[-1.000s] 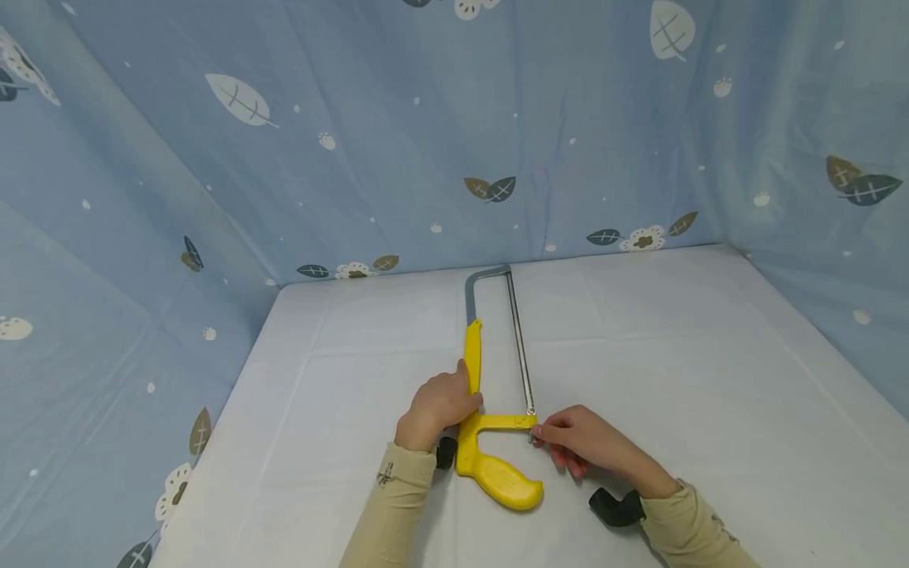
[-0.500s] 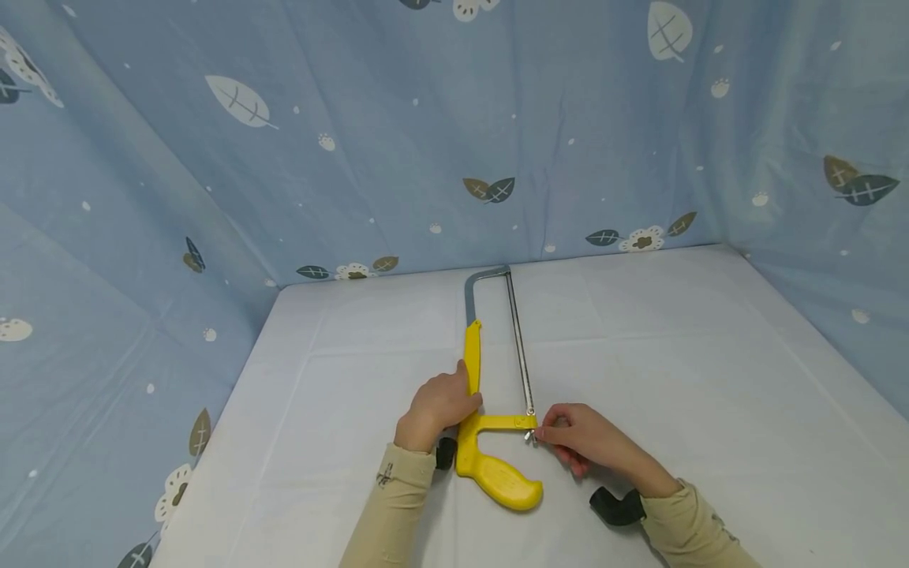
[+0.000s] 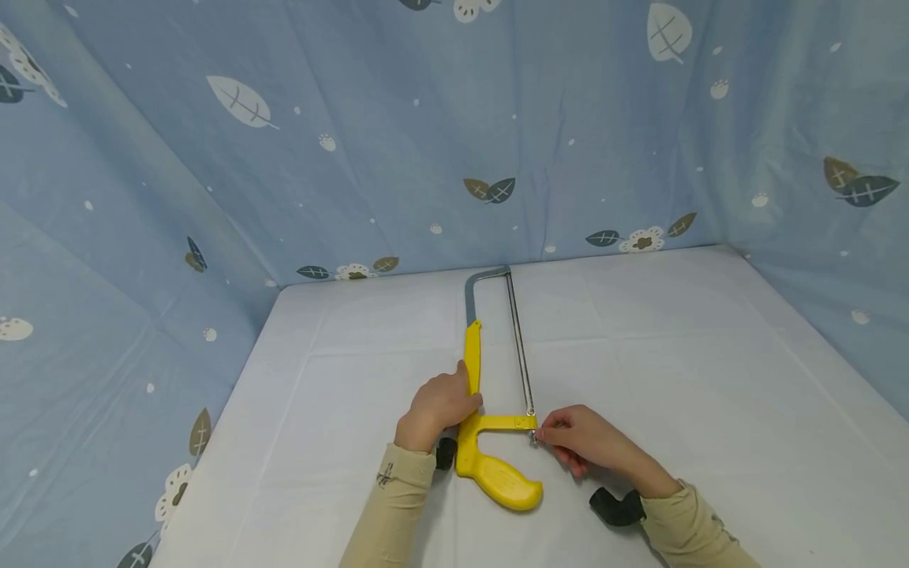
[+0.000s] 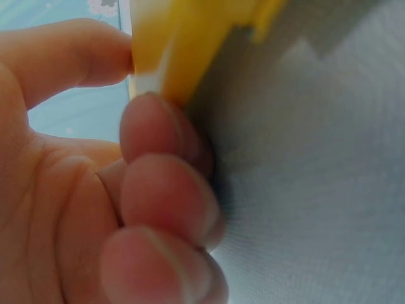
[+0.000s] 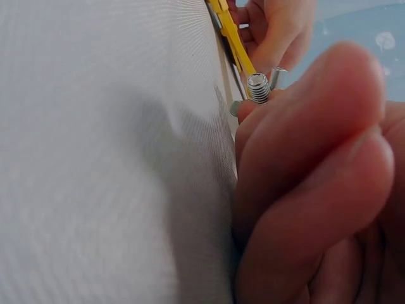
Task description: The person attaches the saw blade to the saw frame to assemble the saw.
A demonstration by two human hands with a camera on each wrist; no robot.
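A hacksaw (image 3: 509, 480) with a yellow handle and grey front frame lies on the white table, its thin blade (image 3: 521, 347) on the right side. My left hand (image 3: 440, 402) holds the yellow part of the frame, thumb on one side and curled fingers on the other, as the left wrist view shows. At the blade's near end, my right hand (image 3: 589, 438) pinches a small metal wing nut (image 3: 534, 437) between thumb and finger. The right wrist view shows the threaded bolt end (image 5: 258, 88) beside those fingers, which partly hide the nut.
The white-covered table (image 3: 682, 339) meets a blue leaf-patterned curtain (image 3: 398, 142) at the back and sides. Black wrist-camera mounts show near both cuffs, the right mount (image 3: 615, 507) just above the cloth.
The wing nut has turned a little between the right fingers, its wings standing at a different angle. Left hand and hacksaw have stayed in place.
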